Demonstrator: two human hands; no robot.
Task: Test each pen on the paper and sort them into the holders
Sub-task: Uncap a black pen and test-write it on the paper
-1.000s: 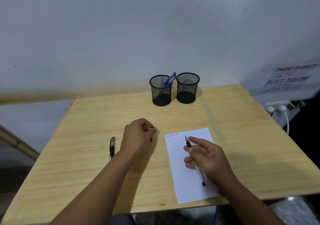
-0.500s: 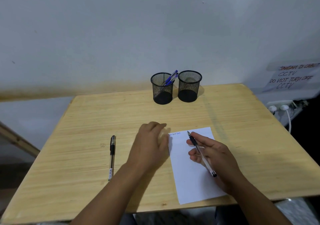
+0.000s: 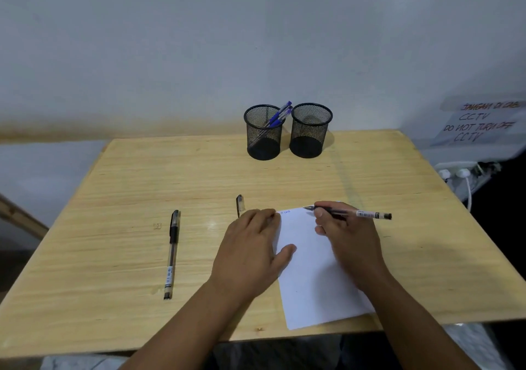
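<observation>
**Pen on the paper, cap off to the side**

From my remote seat: the right hand (image 3: 345, 236) is pinching a black pen (image 3: 348, 212), fingers curled round it, tip down on the top edge of the white paper (image 3: 311, 273), right by some tiny blue scribbles. The left hand (image 3: 250, 251) lies flat with fingers relaxed, pressing the paper's left edge, thumb on the sheet. The pen cap (image 3: 239, 204) lies on the worktop (image 3: 128, 187) just at 11 o'clock from that hand. Another capped pen (image 3: 172, 253) lies well off at 9 o'clock. Up at 12 o'clock stand two mesh holders, touching or nearly so: the left holder (image 3: 263, 133) has blue pens (image 3: 280, 113) leaning in it, the right holder (image 3: 310, 130) looks bare inside.
</observation>
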